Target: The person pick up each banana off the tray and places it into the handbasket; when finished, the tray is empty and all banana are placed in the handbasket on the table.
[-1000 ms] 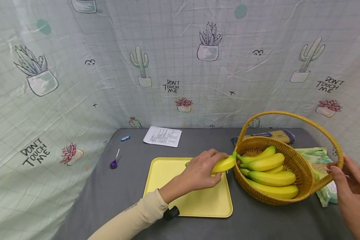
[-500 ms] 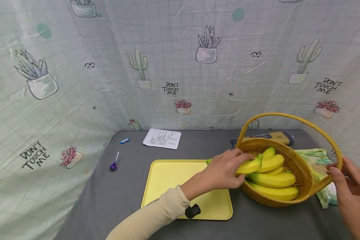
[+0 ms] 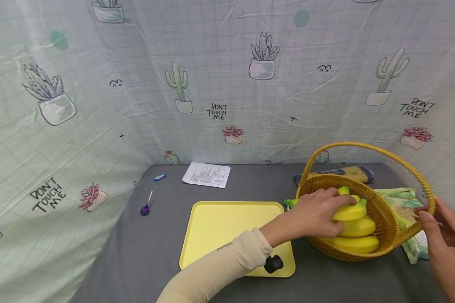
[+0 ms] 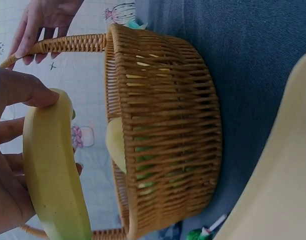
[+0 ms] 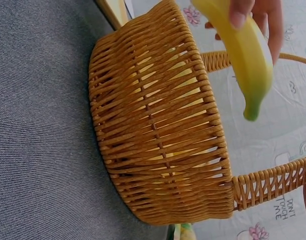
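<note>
My left hand [image 3: 322, 214] grips a yellow banana [image 3: 350, 213] over the wicker basket [image 3: 387, 214]. In the left wrist view the thumb lies on the banana [image 4: 53, 165], which hangs above the basket's rim [image 4: 120, 100]. The right wrist view shows its green-tipped end [image 5: 253, 85] pointing down beyond the rim. Several more bananas [image 3: 354, 244] lie inside the basket, partly hidden by my left hand. At the right, my right hand [image 3: 445, 248] holds the basket's arched handle [image 3: 426, 189] near its lower end.
A yellow tray [image 3: 216, 227] lies left of the basket under my left forearm. Behind the basket are a blue-and-tan packet [image 3: 358, 173] and a green bag [image 3: 402, 198]. Farther left lie a paper sheet [image 3: 206, 174], a purple lollipop [image 3: 145, 209] and a small blue wrapper [image 3: 159, 177].
My left hand has carried the banana rightward from above the tray to over the basket. The right hand stays on the handle, and the basket has hardly moved.
</note>
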Motion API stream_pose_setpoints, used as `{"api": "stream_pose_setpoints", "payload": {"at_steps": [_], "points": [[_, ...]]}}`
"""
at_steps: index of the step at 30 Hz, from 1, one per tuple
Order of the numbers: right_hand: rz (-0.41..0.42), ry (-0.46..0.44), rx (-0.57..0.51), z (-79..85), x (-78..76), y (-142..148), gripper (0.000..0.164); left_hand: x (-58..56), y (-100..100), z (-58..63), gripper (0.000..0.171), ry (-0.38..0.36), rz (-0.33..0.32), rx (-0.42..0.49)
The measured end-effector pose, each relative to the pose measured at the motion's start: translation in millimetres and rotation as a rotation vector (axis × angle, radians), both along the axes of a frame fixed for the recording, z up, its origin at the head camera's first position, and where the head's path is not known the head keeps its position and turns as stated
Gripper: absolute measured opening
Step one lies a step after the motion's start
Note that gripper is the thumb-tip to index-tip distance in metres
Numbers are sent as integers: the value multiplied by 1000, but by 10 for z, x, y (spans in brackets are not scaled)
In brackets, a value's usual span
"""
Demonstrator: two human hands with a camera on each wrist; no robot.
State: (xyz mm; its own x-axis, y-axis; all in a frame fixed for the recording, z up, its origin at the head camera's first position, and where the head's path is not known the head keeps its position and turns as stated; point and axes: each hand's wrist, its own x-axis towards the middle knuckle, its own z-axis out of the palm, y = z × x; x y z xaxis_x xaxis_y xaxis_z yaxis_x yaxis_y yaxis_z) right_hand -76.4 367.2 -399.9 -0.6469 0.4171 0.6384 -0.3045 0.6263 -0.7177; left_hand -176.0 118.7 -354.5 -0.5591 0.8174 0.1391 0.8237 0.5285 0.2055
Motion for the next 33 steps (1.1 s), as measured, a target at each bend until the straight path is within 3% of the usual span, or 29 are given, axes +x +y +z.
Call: {"api": "stream_pose_setpoints", "payload": {"at_steps": [8,20,26,33], "points": [[-48,-86,-37,-1,11,16,48,-48,273,-36,62,-21,12,-31],[-54,-97,-39,15,8,-12,48,-122,630,-76,63,-86,63,-97],[-24,-51,-22,-6,-4,-6,48,-148,676,-121,63,-63,63,-133],[-18,-30,-8,-4,-1,24,49,-167,607,-75,60,-82,56,-98]]}}
